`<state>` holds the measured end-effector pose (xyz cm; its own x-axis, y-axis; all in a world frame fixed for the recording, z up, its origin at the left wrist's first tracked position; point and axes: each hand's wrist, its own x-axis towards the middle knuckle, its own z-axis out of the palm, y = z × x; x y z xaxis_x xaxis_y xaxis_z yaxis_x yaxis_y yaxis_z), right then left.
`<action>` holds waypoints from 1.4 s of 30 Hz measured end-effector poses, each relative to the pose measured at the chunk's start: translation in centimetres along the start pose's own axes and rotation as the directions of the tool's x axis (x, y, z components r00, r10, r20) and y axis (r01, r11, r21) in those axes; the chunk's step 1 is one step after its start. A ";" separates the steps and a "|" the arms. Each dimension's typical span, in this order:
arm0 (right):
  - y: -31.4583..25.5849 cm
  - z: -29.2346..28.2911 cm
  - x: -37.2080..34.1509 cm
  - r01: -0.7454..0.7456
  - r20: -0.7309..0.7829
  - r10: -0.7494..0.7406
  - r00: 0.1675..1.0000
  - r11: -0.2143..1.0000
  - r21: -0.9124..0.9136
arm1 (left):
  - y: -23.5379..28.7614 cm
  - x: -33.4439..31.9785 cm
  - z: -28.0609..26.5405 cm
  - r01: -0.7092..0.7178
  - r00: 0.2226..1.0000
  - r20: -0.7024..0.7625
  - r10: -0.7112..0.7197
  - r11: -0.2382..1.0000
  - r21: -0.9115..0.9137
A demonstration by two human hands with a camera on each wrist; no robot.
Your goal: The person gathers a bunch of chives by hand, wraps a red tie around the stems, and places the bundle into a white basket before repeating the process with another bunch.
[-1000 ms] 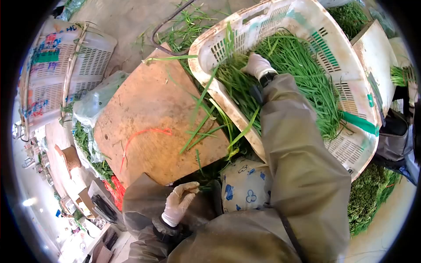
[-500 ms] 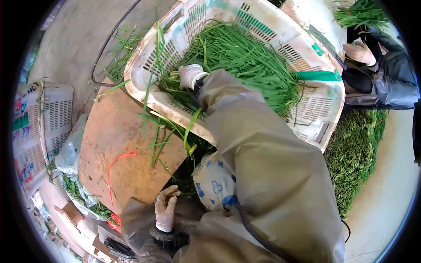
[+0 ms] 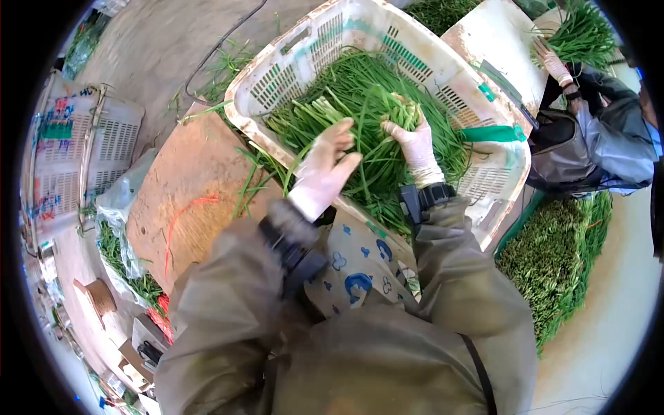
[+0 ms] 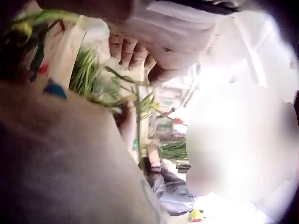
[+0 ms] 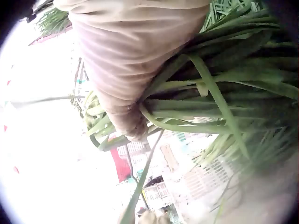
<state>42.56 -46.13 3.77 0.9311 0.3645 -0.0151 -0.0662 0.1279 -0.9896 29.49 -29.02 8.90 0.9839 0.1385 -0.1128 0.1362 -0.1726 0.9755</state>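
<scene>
My gloved right hand (image 3: 417, 149) grips a bunch of garlic chives (image 3: 395, 114) above the heap in the white plastic crate (image 3: 512, 187). In the right wrist view its thumb and fingers curl round the bunch (image 5: 201, 109), and long flat leaves fan out to the right. Over the crate's near left side, my gloved left hand (image 3: 321, 169) is raised with fingers spread and nothing in them, blurred by motion. The loose chives (image 3: 360, 69) lie behind and below both hands. In the left wrist view the left glove (image 4: 168, 39) appears at the top.
A brown board (image 3: 173, 187) with a red string (image 3: 187, 211) on it lies left of the crate. Another person's gloved hand (image 3: 551, 63) touches chives (image 3: 581, 34) at the upper right. Stacked chives (image 3: 553, 256) stand at the right, and another crate (image 3: 111, 131) at the far left.
My left hand has risen from my lap to the crate's near side. The right hand has moved right from the crate's left corner, lifting a bunch of garlic chives.
</scene>
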 end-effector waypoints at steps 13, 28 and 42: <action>-20.4 -1.4 -4.5 0.235 0.011 -0.239 0.971 0.944 -0.231 | 3.7 -0.6 -0.9 0.005 1.000 0.007 -0.009 0.892 0.452; -32.4 17.6 -17.6 0.258 0.650 -0.101 0.753 0.954 -0.151 | 16.5 -19.3 -1.1 -0.292 0.956 -0.203 0.213 0.759 -0.582; -25.3 25.7 -23.3 0.844 0.826 0.213 0.522 0.012 -0.536 | 7.0 -28.1 -11.3 -0.477 0.878 -0.435 -0.198 -0.421 -0.771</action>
<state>13.36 -34.16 32.79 0.1751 0.9795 -0.1000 0.9775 -0.1851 -0.1014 1.54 -23.14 21.03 0.7870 0.5801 -0.2103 -0.6159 0.7589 -0.2115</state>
